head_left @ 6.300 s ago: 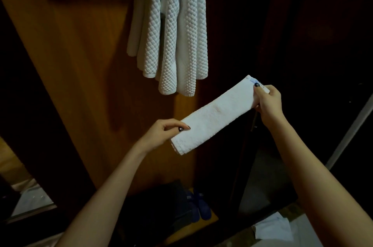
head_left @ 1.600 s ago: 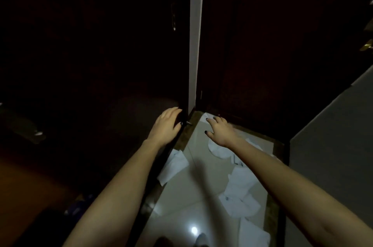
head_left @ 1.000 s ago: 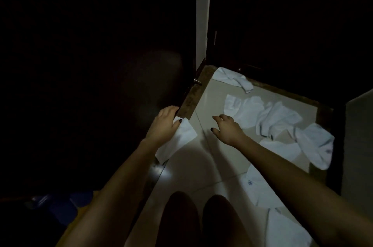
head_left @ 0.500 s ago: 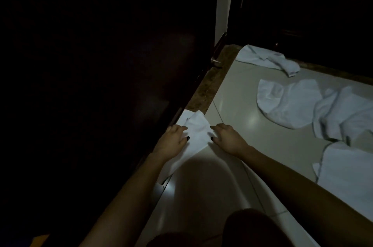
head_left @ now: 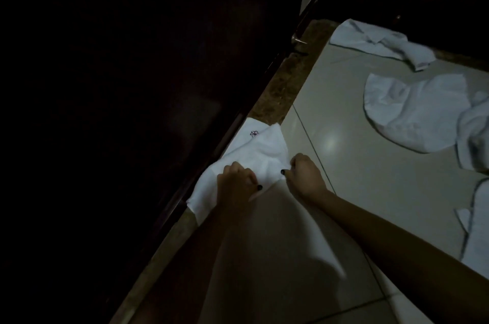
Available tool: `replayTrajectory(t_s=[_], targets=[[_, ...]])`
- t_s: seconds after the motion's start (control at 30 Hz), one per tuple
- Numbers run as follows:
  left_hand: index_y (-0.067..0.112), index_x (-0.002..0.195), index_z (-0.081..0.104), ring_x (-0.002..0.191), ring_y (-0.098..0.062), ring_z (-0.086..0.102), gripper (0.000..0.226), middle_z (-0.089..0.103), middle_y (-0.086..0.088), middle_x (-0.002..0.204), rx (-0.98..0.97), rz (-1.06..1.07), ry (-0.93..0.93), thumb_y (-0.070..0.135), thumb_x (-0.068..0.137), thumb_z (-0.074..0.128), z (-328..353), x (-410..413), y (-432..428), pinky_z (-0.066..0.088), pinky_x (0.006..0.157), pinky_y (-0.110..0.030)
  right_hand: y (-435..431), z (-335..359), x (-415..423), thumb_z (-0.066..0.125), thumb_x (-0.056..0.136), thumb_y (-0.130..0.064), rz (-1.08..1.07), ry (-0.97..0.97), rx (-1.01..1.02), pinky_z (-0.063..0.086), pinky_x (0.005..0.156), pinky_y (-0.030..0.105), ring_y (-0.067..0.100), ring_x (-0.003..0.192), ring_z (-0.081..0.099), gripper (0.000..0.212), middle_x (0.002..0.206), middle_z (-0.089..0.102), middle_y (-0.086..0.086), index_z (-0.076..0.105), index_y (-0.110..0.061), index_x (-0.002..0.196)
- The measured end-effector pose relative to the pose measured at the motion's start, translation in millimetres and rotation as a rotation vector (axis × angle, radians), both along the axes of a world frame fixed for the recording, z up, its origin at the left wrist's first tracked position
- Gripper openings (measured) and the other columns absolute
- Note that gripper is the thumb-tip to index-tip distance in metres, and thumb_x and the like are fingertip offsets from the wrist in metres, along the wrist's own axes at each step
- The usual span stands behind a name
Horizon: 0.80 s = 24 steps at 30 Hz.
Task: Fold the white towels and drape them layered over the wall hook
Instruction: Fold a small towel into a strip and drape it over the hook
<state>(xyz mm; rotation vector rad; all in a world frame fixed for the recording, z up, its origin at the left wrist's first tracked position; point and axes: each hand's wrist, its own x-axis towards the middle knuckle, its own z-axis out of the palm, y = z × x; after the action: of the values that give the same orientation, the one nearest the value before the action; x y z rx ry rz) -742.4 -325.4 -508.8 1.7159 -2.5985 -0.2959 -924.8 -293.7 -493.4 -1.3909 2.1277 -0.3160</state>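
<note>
Head view: dim light, looking down at the tiled floor [head_left: 370, 164].
Left hand [head_left: 236, 182]: my fingers curl into the towel [head_left: 260, 150], gripping its near part.
Right hand [head_left: 304, 174]: I pinch the same towel's right edge.
Towel: lying at the floor's left edge, overlapping the brown border [head_left: 285, 85], against the dark door [head_left: 132, 111].
Loose towels [head_left: 412, 111]: crumpled toward the floor's far right corner.

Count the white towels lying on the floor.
5. The nearest towel, gripped by the left hand and right hand; the far towel at the top; the spread towel mid-right; the crumpled towel beside it; the cut-off towel lower right. More may lie outside the frame.
</note>
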Motion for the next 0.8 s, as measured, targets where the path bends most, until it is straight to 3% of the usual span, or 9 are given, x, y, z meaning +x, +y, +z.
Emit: replayTrajectory(t_s=[0.13, 0.2, 0.27, 0.3, 0.37, 0.47, 0.6, 0.7, 0.8], targets=[[0.024, 0.093, 0.071, 0.099, -0.021, 0.054, 0.028, 0.056, -0.002, 0.108, 0.182, -0.016, -0.071, 0.051, 0.086, 0.064, 5.1, 7.3, -3.1, 0.038, 0.072, -0.029, 0.9, 8.9, -4.3, 0.060, 0.093, -0.017, -0.038, -0.103, -0.025, 0.036, 0.064, 0.031, 0.024, 0.082, 0.051, 0.014, 0.096, 0.057, 0.014, 0.052, -0.005, 0.092], [0.022, 0.100, 0.071, 0.110, -0.020, 0.056, 0.017, 0.060, -0.003, 0.119, 0.400, 0.202, 0.042, 0.034, 0.089, 0.067, 14.0, -4.3, -8.3, 0.043, 0.082, -0.024, 2.5, 26.0, -8.7, 0.055, 0.097, -0.016, -0.096, -0.220, -0.081, 0.038, 0.060, 0.029, 0.024, 0.076, 0.054, 0.013, 0.086, 0.058, 0.009, 0.052, -0.004, 0.095], [0.011, 0.117, 0.067, 0.121, -0.016, 0.055, 0.024, 0.061, -0.007, 0.128, 0.632, 0.383, -0.039, 0.016, 0.094, 0.063, 39.6, 21.4, -9.0, 0.043, 0.099, -0.021, 7.9, 54.6, -12.8, 0.056, 0.096, -0.013, -0.145, -0.324, -0.188, 0.041, 0.056, 0.020, 0.015, 0.067, 0.056, 0.009, 0.077, 0.058, 0.000, 0.055, -0.007, 0.103], [0.004, 0.117, 0.066, 0.118, -0.016, 0.057, 0.024, 0.062, -0.008, 0.125, 0.615, 0.458, 0.114, 0.010, 0.094, 0.063, 52.8, 24.7, -1.1, 0.043, 0.103, -0.027, 11.5, 75.3, -15.1, 0.058, 0.095, -0.009, -0.170, -0.385, -0.239, 0.041, 0.054, 0.013, 0.007, 0.062, 0.055, 0.013, 0.073, 0.057, -0.008, 0.058, -0.011, 0.107], [-0.003, 0.102, 0.068, 0.096, -0.016, 0.060, 0.015, 0.065, -0.007, 0.102, 0.575, 0.387, 0.486, 0.006, 0.089, 0.067, 96.6, 9.0, -8.4, 0.047, 0.097, -0.037, 17.9, 124.5, -20.0, 0.059, 0.092, -0.003, -0.216, -0.533, -0.301, 0.045, 0.060, 0.012, 0.000, 0.058, 0.057, 0.020, 0.070, 0.060, -0.015, 0.065, -0.015, 0.107], [0.006, 0.080, 0.065, 0.077, -0.015, 0.057, 0.007, 0.061, 0.000, 0.075, 0.533, 0.391, 0.799, 0.003, 0.085, 0.070, 212.1, 13.2, -14.2, 0.047, 0.070, -0.023, 20.6, 210.0, -27.0, 0.061, 0.092, 0.000, -0.310, -0.732, -0.270, 0.054, 0.077, 0.032, 0.016, 0.082, 0.066, 0.015, 0.090, 0.071, 0.006, 0.072, -0.007, 0.098], [0.017, 0.066, 0.058, 0.066, -0.012, 0.052, 0.031, 0.056, 0.000, 0.066, 0.504, 0.337, 0.968, -0.006, 0.084, 0.066, 339.2, 0.2, -20.4, 0.043, 0.068, -0.027, 23.0, 338.6, -33.4, 0.070, 0.089, -0.010, -0.343, -0.884, -0.196, 0.056, 0.084, 0.030, 0.014, 0.086, 0.068, 0.010, 0.096, 0.071, 0.008, 0.071, -0.010, 0.099], [0.015, 0.068, 0.057, 0.061, -0.006, 0.047, 0.020, 0.053, 0.002, 0.064, 0.471, 0.317, 0.987, 0.001, 0.081, 0.059, 448.6, -0.3, -14.4, 0.039, 0.058, -0.018, 25.8, 442.0, -36.9, 0.071, 0.087, -0.008, -0.306, -0.865, -0.182, 0.056, 0.089, 0.031, 0.018, 0.095, 0.067, 0.027, 0.103, 0.069, 0.010, 0.066, -0.002, 0.113], [0.002, 0.086, 0.055, 0.054, 0.002, 0.045, 0.014, 0.049, 0.001, 0.061, 0.487, 0.250, 1.005, -0.011, 0.086, 0.060, 570.4, -9.8, -12.9, 0.037, 0.055, -0.014, 26.2, 549.6, -45.4, 0.066, 0.091, -0.007, -0.251, -0.795, -0.255, 0.055, 0.083, 0.027, 0.014, 0.084, 0.068, 0.015, 0.091, 0.071, 0.010, 0.069, 0.001, 0.104]])
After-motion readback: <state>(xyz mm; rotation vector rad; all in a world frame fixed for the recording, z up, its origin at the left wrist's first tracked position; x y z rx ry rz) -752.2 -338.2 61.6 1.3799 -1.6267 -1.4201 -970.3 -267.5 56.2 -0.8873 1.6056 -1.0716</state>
